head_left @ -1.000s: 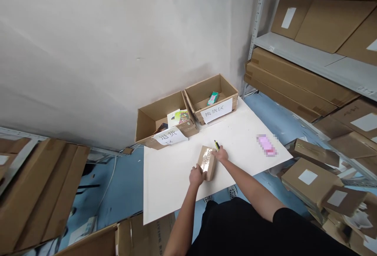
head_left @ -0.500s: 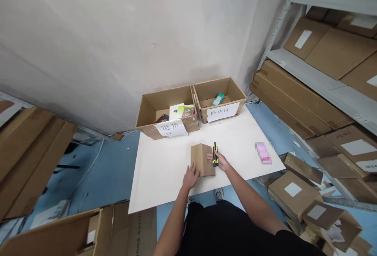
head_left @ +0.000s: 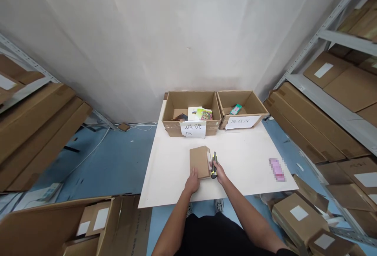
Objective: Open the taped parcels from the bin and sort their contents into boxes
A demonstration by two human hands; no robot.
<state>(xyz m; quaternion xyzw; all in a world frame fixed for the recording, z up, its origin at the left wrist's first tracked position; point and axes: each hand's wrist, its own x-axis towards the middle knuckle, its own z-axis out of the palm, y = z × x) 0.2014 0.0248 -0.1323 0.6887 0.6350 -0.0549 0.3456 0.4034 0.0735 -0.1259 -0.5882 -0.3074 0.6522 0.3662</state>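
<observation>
A small brown cardboard box (head_left: 199,160) lies on the white table (head_left: 167,173) in front of me, its broad face up and a whitish patch on its right side. My left hand (head_left: 193,180) rests on the box's near left part, fingers laid out over the cardboard. In my right hand (head_left: 219,172) is a black and yellow box cutter (head_left: 214,165), held upright just beside the box's right edge. Some right fingertips reach toward that side; whether they touch it I cannot tell. The cutter's blade cannot be made out.
Two open cartons with paper signs stand at the table's back: the left carton (head_left: 173,129) contains booklets, the right carton (head_left: 260,111) a green packet (head_left: 236,109). A blurred pink item (head_left: 277,169) lies at right. Shelves (head_left: 306,79) and stacked boxes (head_left: 299,216) flank the table.
The view has swung left and straightened. The cardboard box has turned from showing two faces with a ridge to lying broad face up. The box cutter stays in my right hand.
</observation>
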